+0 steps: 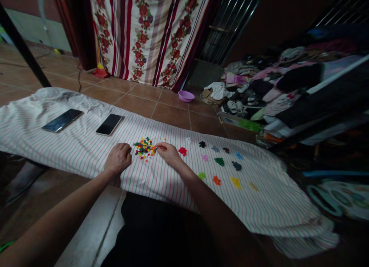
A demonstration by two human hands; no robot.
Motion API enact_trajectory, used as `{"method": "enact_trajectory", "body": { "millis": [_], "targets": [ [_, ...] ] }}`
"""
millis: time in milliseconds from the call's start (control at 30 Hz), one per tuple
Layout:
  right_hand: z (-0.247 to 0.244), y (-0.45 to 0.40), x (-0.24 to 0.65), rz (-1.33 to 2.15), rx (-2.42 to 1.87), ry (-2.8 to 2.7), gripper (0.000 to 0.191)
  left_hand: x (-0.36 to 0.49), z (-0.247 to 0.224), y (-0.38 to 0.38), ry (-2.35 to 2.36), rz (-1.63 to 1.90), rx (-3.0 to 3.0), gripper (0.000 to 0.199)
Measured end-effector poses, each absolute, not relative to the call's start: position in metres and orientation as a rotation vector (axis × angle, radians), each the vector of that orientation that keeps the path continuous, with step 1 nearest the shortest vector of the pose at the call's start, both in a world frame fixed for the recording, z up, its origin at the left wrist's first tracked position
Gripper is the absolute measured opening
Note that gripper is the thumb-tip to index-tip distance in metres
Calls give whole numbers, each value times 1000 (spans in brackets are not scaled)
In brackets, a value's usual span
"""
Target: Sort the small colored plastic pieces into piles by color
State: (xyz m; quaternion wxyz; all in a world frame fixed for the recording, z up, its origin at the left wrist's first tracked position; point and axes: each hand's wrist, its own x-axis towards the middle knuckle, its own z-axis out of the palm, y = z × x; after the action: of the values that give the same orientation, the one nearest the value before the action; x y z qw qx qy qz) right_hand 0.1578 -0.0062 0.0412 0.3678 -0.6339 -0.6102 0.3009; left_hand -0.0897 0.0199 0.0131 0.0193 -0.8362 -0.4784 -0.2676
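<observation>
A mixed pile of tiny coloured pieces (144,147), like beads or buttons, lies on the striped cloth (161,182) between my hands. My right hand (169,153) reaches in from the right, thumb and fingertips pinched at the pile's edge; whatever is between them is too small to make out. Resting on the cloth just left of the pile, my left hand (118,158) has its fingers curled in. To the right lie small single-colour heaps, among them red (182,151), black (202,144), dark green (219,161), orange (216,180) and yellow (236,182).
Two dark-screened phones, one a larger slab (62,120) and one smaller phone (110,124), lie at the left of the cloth. Beyond it, a purple basin (186,96) stands on the tiled floor. Clothes (259,78) are heaped at the right, and a flowered curtain (150,36) hangs behind.
</observation>
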Motion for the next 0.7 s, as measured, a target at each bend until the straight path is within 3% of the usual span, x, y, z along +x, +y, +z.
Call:
{"method": "enact_trajectory", "body": {
  "millis": [367, 700],
  "targets": [
    [44, -30, 205, 618, -1773, -1460, 29, -95, 15, 23, -1407, -788, -2637, 23],
    [47, -75, 301, 413, -1855, -1197, 23, -95, 18, 21, -1423, -796, -2660, 22]
  ]
}}
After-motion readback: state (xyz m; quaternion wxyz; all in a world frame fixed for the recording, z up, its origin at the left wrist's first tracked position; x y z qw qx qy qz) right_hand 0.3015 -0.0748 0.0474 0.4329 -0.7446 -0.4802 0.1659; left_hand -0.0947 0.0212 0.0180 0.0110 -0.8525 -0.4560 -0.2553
